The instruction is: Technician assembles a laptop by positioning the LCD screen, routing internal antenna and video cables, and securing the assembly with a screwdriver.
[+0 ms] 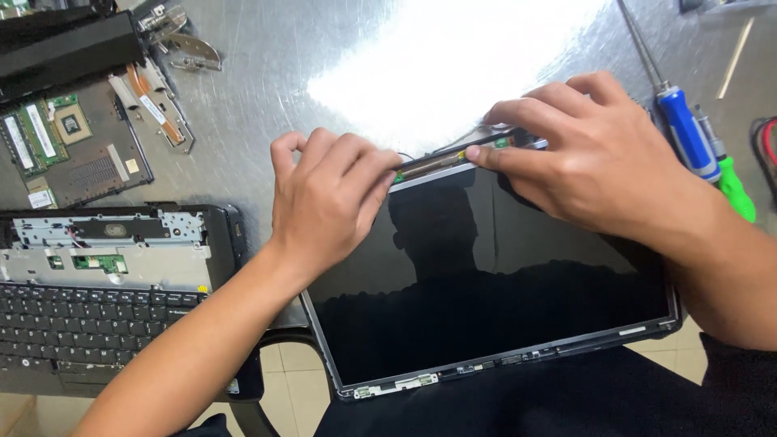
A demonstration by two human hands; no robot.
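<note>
A laptop screen panel [486, 291] with a glossy black face and thin metal frame lies tilted on the metal table, its near edge hanging over the table's front. My left hand [328, 198] pinches the panel's far left corner, fingers curled over the top edge. My right hand [595, 158] grips the far right part of that top edge, where a narrow green circuit strip [453, 158] and thin wires show between the two hands.
A laptop base with keyboard [89, 307] sits at the left front. Behind it lie a motherboard [73, 142] and metal hinges [182, 40]. A blue-handled screwdriver [686, 129] and a green-handled one [735, 188] rest at the right, with red and black cables [767, 146] beyond.
</note>
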